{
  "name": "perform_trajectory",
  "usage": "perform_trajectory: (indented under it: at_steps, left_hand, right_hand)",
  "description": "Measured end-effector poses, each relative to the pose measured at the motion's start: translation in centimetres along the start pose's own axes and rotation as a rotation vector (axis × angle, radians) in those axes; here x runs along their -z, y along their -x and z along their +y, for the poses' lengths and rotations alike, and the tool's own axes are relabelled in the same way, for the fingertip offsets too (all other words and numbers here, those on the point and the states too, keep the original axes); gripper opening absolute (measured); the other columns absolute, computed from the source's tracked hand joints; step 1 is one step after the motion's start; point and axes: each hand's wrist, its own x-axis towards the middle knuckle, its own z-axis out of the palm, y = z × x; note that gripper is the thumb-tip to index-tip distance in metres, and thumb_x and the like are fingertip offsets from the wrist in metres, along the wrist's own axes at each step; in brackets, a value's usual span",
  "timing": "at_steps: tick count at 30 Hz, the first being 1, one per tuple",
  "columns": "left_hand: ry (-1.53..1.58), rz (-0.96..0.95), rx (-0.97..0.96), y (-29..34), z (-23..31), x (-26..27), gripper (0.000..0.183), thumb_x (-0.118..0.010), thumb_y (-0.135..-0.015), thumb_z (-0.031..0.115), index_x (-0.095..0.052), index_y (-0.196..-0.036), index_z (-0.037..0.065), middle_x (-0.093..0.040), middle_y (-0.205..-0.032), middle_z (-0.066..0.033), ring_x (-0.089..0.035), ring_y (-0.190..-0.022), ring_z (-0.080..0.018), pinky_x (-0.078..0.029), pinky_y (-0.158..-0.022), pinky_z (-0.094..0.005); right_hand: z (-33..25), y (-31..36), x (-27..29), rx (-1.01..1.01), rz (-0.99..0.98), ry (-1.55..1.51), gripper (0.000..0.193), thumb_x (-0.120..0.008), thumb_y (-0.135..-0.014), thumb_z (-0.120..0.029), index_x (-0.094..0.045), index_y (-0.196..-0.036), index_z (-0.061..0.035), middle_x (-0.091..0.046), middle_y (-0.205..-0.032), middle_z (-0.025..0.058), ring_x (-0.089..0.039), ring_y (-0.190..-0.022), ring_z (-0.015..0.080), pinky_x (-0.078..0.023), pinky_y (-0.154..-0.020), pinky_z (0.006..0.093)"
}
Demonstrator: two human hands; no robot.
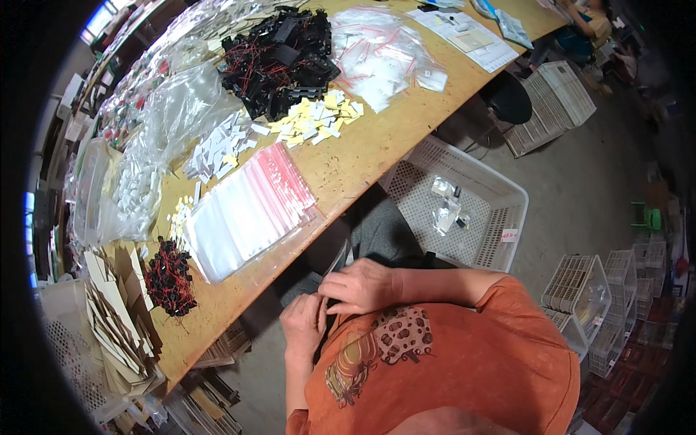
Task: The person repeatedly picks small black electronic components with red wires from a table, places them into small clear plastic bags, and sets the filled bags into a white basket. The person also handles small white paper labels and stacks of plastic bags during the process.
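Both hands are together in front of my orange shirt, just off the table's front edge. My right hand is closed, its fingers curled down toward the left one. My left hand is also closed, fingertips meeting the right hand's. A thin, pale, see-through piece shows just beyond the right hand; whether the fingers hold it I cannot tell. On the table nearest the hands lies a fanned stack of clear zip bags with red-striped tops. Beside it sits a small heap of black parts with red wires.
The wooden table carries a large pile of black wired cases, loose zip bags, and yellow and white pieces. A white plastic basket with several bagged items stands right of my legs. Cardboard pieces fill the left end.
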Motion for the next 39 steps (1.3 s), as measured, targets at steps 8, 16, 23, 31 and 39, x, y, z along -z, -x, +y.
perform_trajectory:
  at_steps: [8,16,23,31,39]
  left_hand:
    - [-0.129,0.094,0.075,1.6,-1.2,2.9,0.019,-0.078,-0.087,0.018,-0.063,-0.081,0.009,-0.059,-0.073,-0.0082,-0.061,-0.066,-0.0286,-0.049,-0.059,-0.0397]
    - [0.131,0.159,0.057,3.0,-2.1,7.0,0.011,-0.075,-0.086,0.012,-0.068,-0.095,0.009,-0.067,-0.083,-0.008,-0.067,-0.076,-0.0284,-0.055,-0.066,-0.0397]
    - [-0.255,0.679,0.347,3.5,-9.2,17.6,0.01,-0.072,-0.089,0.006,-0.072,-0.099,0.005,-0.073,-0.095,-0.0132,-0.072,-0.089,-0.0281,-0.056,-0.078,-0.0388]
    - [-1.177,0.609,0.611,5.7,-22.7,28.4,0.02,-0.075,-0.087,0.022,-0.068,-0.106,0.016,-0.067,-0.093,-0.0081,-0.067,-0.089,-0.0319,-0.058,-0.073,-0.0417]
    - [0.342,1.083,0.357,1.6,-6.8,20.2,0.01,-0.064,-0.099,0.002,-0.061,-0.108,-0.001,-0.065,-0.091,-0.0041,-0.058,-0.076,-0.0121,-0.049,-0.069,-0.0293]
  right_hand:
    - [2.6,0.2,-1.9,-0.001,-0.039,0.115,0.023,-0.076,-0.088,-0.028,-0.068,-0.101,-0.0101,-0.063,-0.092,0.0099,-0.062,-0.087,0.031,-0.053,-0.071,0.0418]
    - [0.4,-2.1,-1.1,-0.154,-0.087,-0.219,0.014,-0.074,-0.083,0.002,-0.074,-0.096,-0.0039,-0.069,-0.097,0.013,-0.066,-0.095,0.0321,-0.053,-0.084,0.0408]
    - [-0.4,-3.5,-1.5,-0.073,-0.073,-0.124,0.012,-0.071,-0.082,0.003,-0.071,-0.094,-0.0002,-0.068,-0.096,0.0137,-0.064,-0.097,0.0341,-0.053,-0.085,0.0427]
    - [-1.4,-3.4,-1.9,-0.013,-0.091,-0.058,0.014,-0.072,-0.081,-0.001,-0.071,-0.095,-0.0016,-0.067,-0.102,0.0122,-0.063,-0.102,0.0337,-0.052,-0.089,0.0428]
    - [-1.0,-4.4,-1.8,-0.029,-0.067,-0.074,0.015,-0.069,-0.084,-0.005,-0.07,-0.099,-0.005,-0.065,-0.107,0.0124,-0.063,-0.104,0.034,-0.052,-0.089,0.0436]
